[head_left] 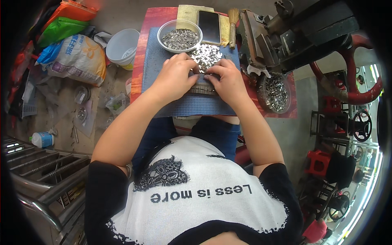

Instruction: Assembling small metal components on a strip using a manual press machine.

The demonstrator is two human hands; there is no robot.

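Notched metal bar: the bar (203, 89) lies flat on the blue textured mat (196, 108), just on the body side of the fingertips; its ends are partly covered by the hands.
Long axis: the bar runs roughly left to right, across the line from body to pile.
Left hand: the left hand (178, 74) is at the bar's left end, fingers curled and thumb close to them, a narrow grip; whether a small part sits in it, I cannot tell.
Right hand: the right hand (227, 79) overlaps the bar's right end, thumb and index nearly together; its contents cannot be told either.
Nearer hand: the right looks slightly nearer, its thumb reaching over the bar; the left is close too.
Flat metal pieces: the shiny loose pile (207, 54) spreads just beyond the bar, past the fingertips.
Clear bowl: the bowl (179, 23) of slim metal pins (179, 39) stands beyond the bar and to its left.
Clear tub: the tub (290, 98) of metal parts (276, 94) is well to the bar's right.
Phone: the dark-screened phone (209, 27) lies beyond both bar and pile.
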